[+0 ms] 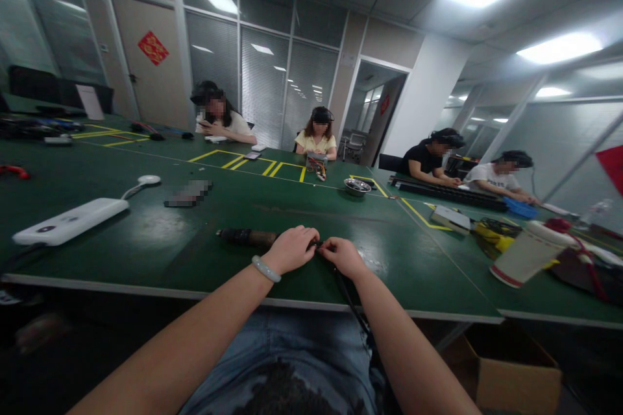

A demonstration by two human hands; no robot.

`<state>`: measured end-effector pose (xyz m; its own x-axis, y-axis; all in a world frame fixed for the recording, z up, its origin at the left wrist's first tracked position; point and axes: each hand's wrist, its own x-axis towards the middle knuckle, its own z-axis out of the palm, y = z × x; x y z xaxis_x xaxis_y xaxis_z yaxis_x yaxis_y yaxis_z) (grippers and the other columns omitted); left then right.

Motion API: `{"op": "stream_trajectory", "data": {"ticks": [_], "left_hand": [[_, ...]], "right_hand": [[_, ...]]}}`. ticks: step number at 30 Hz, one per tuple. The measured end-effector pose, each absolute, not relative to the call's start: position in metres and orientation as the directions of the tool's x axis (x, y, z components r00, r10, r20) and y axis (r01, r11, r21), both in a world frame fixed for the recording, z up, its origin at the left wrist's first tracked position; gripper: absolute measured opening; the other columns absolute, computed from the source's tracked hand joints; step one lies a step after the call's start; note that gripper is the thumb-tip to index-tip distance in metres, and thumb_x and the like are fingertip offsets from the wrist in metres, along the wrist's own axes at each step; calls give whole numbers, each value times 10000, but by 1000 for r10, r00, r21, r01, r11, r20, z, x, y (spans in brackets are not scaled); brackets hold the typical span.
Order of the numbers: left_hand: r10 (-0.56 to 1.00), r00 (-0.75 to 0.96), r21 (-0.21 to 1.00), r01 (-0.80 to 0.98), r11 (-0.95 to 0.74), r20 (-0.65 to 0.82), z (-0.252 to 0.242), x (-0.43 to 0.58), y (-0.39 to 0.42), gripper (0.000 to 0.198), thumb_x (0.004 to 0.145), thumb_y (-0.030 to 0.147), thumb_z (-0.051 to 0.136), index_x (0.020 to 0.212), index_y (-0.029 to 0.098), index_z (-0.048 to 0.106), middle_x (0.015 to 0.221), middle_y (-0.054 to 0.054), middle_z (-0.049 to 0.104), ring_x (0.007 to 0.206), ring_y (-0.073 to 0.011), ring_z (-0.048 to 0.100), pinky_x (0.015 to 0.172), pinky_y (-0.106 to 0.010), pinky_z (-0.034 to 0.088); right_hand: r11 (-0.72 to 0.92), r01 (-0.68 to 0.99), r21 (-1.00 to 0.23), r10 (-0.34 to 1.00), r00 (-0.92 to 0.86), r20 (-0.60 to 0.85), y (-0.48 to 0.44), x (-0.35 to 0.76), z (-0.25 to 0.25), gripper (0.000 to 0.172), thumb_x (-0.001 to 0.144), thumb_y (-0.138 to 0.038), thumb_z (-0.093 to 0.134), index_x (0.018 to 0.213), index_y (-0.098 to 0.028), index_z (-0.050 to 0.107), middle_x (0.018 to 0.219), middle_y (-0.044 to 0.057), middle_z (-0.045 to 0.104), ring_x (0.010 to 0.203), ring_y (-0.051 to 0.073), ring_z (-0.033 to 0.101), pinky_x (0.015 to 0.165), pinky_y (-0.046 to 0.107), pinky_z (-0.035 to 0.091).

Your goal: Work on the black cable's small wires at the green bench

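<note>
A dark, cylindrical electric screwdriver (246, 237) lies on the green table, its narrow metal tip pointing left. My left hand (293, 250), with a pale bangle at the wrist, is closed around the rear end of the screwdriver. Close beside it, my right hand (344, 256) pinches the black cable (346, 293) where it meets the tool's back end. From there the cable runs down over the table's front edge toward my lap. My fingers hide most of the joint, so I cannot tell whether the plug is fully seated.
Left on the green table (219, 272) lie a white power strip (73, 220) and a blurred flat object (189, 194). A metal bowl (357, 187) stands farther back. Rightward are a paper cup (528, 253), a box-shaped device (450, 219) and cables. Several people sit across; a cardboard box (516, 369) is below.
</note>
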<state>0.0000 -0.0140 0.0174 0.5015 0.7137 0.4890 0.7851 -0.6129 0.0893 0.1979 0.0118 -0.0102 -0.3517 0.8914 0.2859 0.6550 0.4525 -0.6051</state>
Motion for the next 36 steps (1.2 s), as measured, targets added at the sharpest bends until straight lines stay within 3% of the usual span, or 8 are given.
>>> {"op": "stream_trajectory", "data": {"ticks": [25, 36], "left_hand": [[693, 522, 78, 769, -635, 497, 14, -1, -11, 55, 857, 234, 523, 877, 211, 569, 878, -31, 610, 861, -189, 530, 750, -309, 401], [680, 543, 62, 757, -650, 492, 14, -1, -11, 94, 865, 245, 518, 912, 214, 593, 910, -37, 616, 888, -185, 530, 784, -306, 411]], "right_hand": [[444, 646, -621, 895, -352, 273, 11, 198, -10, 166, 801, -343, 617, 797, -198, 697, 765, 0, 692, 687, 132, 595, 623, 223, 417], [453, 654, -606, 891, -349, 289, 10, 197, -9, 168, 804, -353, 616, 789, -207, 697, 754, -11, 689, 673, 127, 587, 612, 223, 401]]}}
